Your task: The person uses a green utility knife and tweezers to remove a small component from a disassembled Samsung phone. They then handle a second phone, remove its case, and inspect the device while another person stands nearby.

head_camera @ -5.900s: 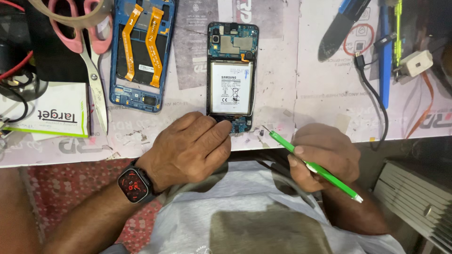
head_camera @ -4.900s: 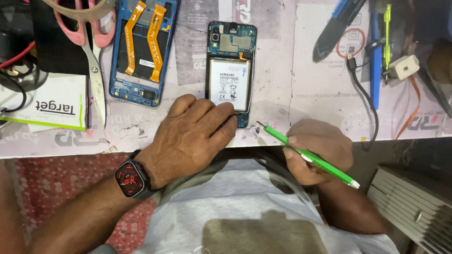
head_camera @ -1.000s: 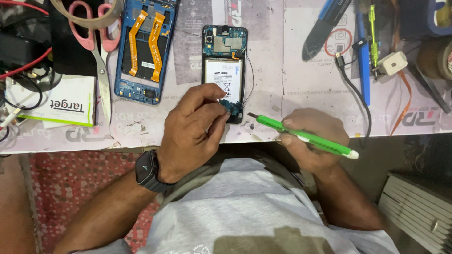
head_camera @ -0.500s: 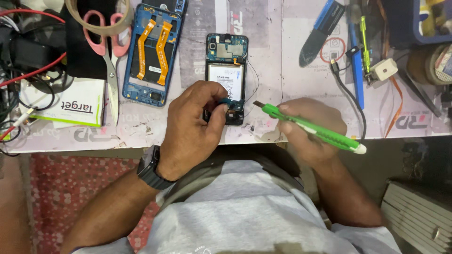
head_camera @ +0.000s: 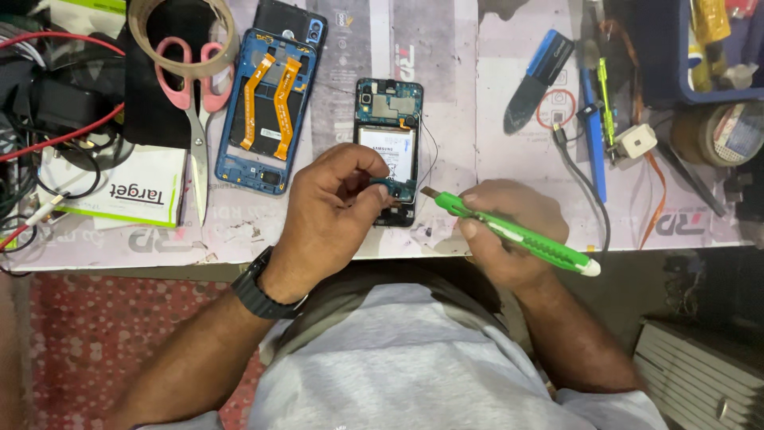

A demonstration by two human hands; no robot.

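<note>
The person wears a light grey short-sleeved cotton T-shirt [head_camera: 446, 366], creased across the chest, and a black smartwatch with a dark rubber strap [head_camera: 259, 291] above the left hand [head_camera: 330, 211]; both forearms are bare

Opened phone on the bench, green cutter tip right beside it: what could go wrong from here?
1. The green cutter in the right hand points its metal tip at the opened phone; a slip could gouge the battery or the board.
2. The left hand pinches a small part at the phone's lower end; pulling hard might tear it or its connector.
3. The thin black wire looping along the phone's right edge lies near the tip and could get nicked.
</note>
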